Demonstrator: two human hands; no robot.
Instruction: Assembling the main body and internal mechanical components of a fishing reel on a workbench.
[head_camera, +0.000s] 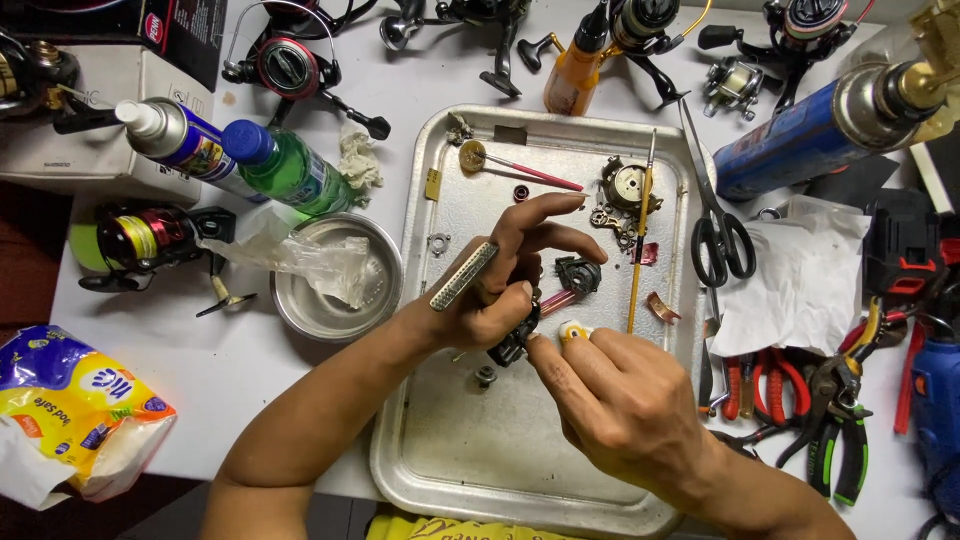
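While the left hand (500, 300) pinches a small black reel part (514, 343), long axis slanting up-right, the right hand (615, 400) presses a yellow-tipped tool (573, 333) beside it.

Two hands work over one metal tray (455, 470): the left hand (490, 295) and the right hand (620, 400). One round metal bowl (300, 310) sits left of the tray. At far left lie two bottles, one green bottle (285, 170) and one spray can (180, 140). One orange bottle (575, 75) stands at the far edge. One blue canister (800, 140) lies far right. One pair of scissors (720, 235) rests at the tray's right rim. One yellow packet (70, 400) lies near left.
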